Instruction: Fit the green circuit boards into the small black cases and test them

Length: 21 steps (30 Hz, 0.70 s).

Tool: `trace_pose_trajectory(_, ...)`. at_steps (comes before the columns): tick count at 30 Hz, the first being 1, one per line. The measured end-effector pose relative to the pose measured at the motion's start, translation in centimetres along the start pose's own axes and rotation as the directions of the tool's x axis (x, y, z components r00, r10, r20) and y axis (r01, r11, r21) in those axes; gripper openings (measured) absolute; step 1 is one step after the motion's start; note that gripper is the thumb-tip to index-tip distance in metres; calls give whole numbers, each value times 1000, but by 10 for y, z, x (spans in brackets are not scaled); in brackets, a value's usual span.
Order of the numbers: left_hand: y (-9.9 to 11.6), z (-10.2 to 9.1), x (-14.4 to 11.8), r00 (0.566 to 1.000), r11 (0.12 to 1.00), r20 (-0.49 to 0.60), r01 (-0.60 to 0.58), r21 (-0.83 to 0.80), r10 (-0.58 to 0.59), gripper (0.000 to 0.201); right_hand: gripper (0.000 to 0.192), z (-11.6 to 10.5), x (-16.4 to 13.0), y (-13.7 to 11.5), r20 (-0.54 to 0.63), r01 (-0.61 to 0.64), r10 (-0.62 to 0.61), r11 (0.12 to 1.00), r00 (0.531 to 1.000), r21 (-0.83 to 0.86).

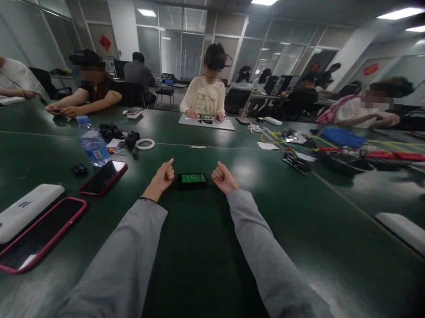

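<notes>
A small black case with a green circuit board (193, 178) in its top lies on the dark green table (200, 244), between my two hands. To its left, my left hand (163, 176) is curled into a fist with the thumb pointing up; nothing shows in it. My right hand (224, 178) makes a matching fist on the other side, thumb raised, with no object visible in the fingers. Neither hand touches the case. Both forearms are in grey sleeves.
At left are a water bottle (92, 142), two phones in red cases (104, 178), a white power bank (22, 212) and a tape roll (144, 144). Cables and a blue bundle (343, 137) lie at right. Across the table a person (204, 96) handles a dark object on a white sheet.
</notes>
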<state>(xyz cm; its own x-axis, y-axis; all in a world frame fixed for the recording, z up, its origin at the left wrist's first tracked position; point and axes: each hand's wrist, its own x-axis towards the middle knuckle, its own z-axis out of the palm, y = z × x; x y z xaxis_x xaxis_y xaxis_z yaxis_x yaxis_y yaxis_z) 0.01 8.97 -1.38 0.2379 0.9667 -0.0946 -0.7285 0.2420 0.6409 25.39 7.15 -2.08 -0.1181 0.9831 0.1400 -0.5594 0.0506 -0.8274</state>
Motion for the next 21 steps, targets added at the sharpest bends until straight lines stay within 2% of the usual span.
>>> trace_pose_trajectory(3, 4, -4, -2, 997, 998, -61, -39, -50, 36, 52, 56, -12, 0, -7, -87, 63, -63, 998, 994, -10)
trace_pose_trajectory(9, 17, -14, -13, 990, 992, -114, -88, -95, 77, 56, 64, -33, -8, -24, -179, 115, -112, 993, 977, 2)
trace_pose_trajectory(14, 17, -13, -20, 989, 986, -130, -91, -142, 73, 54, 66, -35, -14, -23, -231, 52, -36, 996, 972, 67)
trace_pose_trajectory(21, 8, 0, -24, 988, 980, -141, 32, -196, -60, 50, 64, -22, -20, -20, -290, -5, 62, 982, 955, 191)
